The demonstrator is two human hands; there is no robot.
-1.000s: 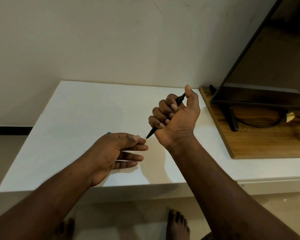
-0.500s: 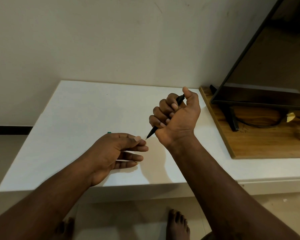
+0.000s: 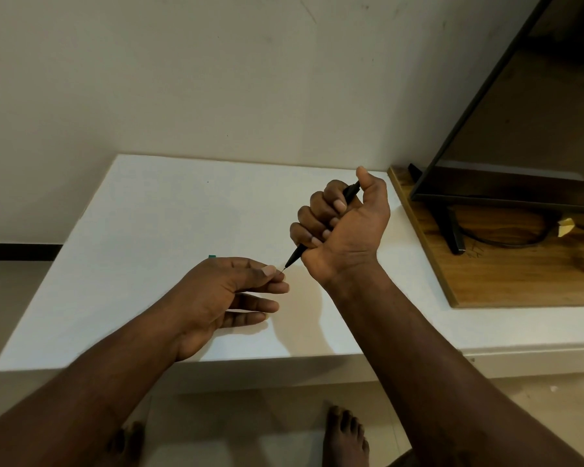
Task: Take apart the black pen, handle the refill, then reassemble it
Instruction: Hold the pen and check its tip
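Right hand point(image 3: 346, 230) fists pen point(image 3: 295, 256), thumb on top end, bracing it so left hand point(image 3: 223, 294), pinching refill tip point(image 3: 283, 270), can likely pull.

A home room: a flat-screen television point(image 3: 533, 129) stands on a wooden board point(image 3: 520, 274) at right, bare feet point(image 3: 346, 436) on the tiled floor point(image 3: 233, 429) below.

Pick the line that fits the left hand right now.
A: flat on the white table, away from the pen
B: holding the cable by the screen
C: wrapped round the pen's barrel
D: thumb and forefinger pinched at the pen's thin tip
D: the left hand has its thumb and forefinger closed at the thin tip of the black pen, while the right hand grips the barrel in a fist.
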